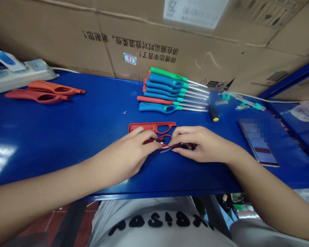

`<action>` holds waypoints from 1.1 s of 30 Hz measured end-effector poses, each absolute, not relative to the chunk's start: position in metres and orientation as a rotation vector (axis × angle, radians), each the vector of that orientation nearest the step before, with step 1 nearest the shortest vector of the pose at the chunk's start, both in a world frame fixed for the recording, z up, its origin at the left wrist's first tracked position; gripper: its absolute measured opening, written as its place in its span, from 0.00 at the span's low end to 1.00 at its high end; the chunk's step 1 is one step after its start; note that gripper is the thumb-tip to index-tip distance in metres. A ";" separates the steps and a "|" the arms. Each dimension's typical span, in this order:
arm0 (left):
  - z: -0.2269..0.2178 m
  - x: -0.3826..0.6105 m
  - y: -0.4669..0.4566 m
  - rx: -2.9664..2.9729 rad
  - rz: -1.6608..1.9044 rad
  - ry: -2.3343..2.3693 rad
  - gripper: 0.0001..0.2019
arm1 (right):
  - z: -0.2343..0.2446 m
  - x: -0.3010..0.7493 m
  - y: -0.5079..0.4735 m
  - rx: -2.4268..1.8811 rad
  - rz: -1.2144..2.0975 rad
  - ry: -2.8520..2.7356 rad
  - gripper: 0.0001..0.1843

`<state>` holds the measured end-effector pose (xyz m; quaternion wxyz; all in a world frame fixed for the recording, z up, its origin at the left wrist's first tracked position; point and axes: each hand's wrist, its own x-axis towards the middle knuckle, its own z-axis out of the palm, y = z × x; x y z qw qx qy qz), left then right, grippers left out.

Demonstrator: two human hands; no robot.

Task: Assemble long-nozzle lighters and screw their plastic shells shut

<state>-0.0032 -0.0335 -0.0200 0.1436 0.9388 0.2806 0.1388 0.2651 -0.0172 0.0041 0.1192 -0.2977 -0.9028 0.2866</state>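
Note:
My left hand and my right hand meet at the middle of the blue table, both pinched on a red lighter shell with inner parts lying flat between the fingertips. Just beyond them lies a second red half shell, open side up, touching my left fingertips. Most of the held piece is hidden under my fingers.
A stack of assembled blue, red and green long-nosed lighters lies behind. A black screwdriver with yellow tip and a phone are to the right. Red and orange shells lie far left. Cardboard boxes wall the back.

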 end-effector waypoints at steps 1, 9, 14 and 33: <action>-0.020 -0.003 -0.034 2.702 0.397 0.811 0.20 | 0.005 0.266 -0.017 -0.871 0.830 -2.643 0.12; -0.021 -0.003 -0.034 2.685 0.417 0.821 0.20 | 0.006 0.266 -0.017 -0.917 0.739 -2.679 0.08; -0.021 -0.002 -0.033 2.677 0.424 0.816 0.20 | 0.006 0.266 -0.019 -0.932 0.672 -2.682 0.09; -0.020 -0.004 -0.033 2.726 0.387 0.837 0.20 | 0.010 0.271 -0.020 -0.919 0.564 -2.627 0.09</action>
